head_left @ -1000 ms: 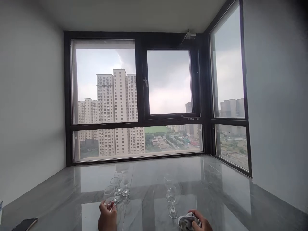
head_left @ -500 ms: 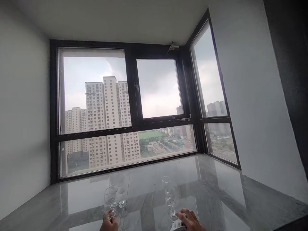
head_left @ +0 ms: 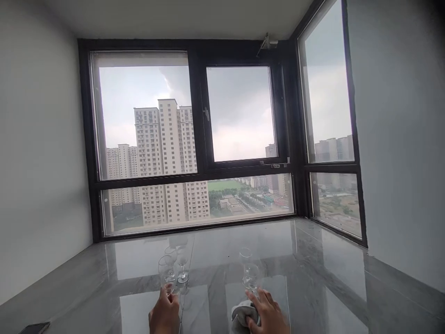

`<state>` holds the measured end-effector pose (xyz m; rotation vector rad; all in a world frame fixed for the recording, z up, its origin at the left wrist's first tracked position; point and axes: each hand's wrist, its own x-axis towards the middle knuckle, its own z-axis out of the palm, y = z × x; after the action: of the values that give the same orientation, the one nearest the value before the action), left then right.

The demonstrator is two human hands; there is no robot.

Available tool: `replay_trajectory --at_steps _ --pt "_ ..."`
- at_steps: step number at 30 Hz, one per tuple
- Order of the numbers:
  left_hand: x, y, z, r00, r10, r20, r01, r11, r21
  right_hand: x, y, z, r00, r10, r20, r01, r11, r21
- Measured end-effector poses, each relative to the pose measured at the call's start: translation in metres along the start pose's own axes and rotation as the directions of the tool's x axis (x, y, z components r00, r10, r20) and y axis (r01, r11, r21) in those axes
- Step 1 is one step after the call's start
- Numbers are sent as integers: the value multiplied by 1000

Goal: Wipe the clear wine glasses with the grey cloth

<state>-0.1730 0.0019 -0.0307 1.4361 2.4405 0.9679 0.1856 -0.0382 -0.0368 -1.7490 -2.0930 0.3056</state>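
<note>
My left hand [head_left: 164,311] is closed, its fingertips at the lower stem or foot of a clear wine glass [head_left: 166,268] that stands upright on the sill. Close beside that glass is another wine glass [head_left: 182,263], and a third bowl shows faintly just behind. My right hand [head_left: 268,313] is closed over a crumpled pale grey cloth [head_left: 243,311], pressed to the grey surface. Just beyond its fingers is a wine glass [head_left: 251,273] whose lower part the hand hides. Behind it the rim of another glass [head_left: 245,253] is faintly visible.
The glossy grey tiled sill [head_left: 215,260] mirrors the windows, so the clear glasses are hard to make out. A dark phone-like object [head_left: 35,328] lies at the lower left edge. Dark-framed windows [head_left: 198,176] and plain walls [head_left: 45,162] enclose the sill.
The view has shifted, bringing the phone-like object in at the lower left. More of the cloth shows beneath my right hand. My left hand stays at the same glass.
</note>
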Motion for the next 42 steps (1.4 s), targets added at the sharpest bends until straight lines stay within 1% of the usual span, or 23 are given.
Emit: replay_trajectory --at_steps 3,6,18,29,42 --pt "-11 8 -8 999 10 40 -9 999 -47 2 -10 -2 1000 7 -21 -7 1000 -17" --pt "-17 13 -13 999 10 47 -7 999 -51 5 -13 -3 1000 -4 -22 4 1000 -31" --pt "-22 15 -15 998 25 64 -19 997 -79 11 -13 -4 1000 -1 -24 -1 998 -65" --pt "-24 20 -18 997 45 55 -41 996 -79 13 -15 -2 997 20 -70 -26 996 -88" --pt "-35 29 -19 998 51 28 -49 997 -56 21 -6 -1 995 83 -47 -89 986 -144"
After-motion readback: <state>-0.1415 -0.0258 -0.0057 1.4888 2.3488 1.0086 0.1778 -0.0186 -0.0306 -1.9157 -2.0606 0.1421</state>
